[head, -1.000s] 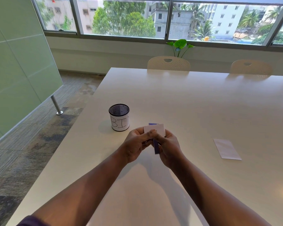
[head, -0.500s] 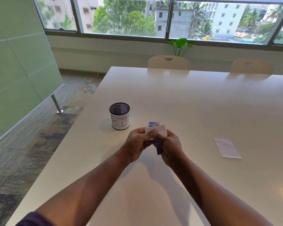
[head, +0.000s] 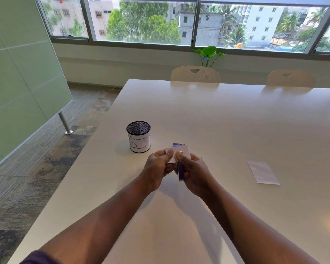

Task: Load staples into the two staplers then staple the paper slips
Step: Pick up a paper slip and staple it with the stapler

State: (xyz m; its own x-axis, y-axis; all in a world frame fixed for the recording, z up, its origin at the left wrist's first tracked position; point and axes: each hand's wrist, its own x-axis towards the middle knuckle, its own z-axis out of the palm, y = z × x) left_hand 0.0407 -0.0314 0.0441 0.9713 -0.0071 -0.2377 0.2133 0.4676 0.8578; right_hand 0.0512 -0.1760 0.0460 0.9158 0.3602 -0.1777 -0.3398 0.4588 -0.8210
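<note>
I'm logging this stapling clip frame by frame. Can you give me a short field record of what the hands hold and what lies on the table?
left hand: pinches the white paper slip by its left edge
right hand: grips a purple stapler, thumb on the slip
behind slip: a small blue-and-white box, mostly hidden
left of hands: black mesh cup labelled BIN, upright
right of hands: another white paper slip lying flat
surface: white table
second stapler: not seen

White table (head: 227, 121): mesh bin (head: 138, 136) left, paper slip (head: 263, 172) right.
</note>
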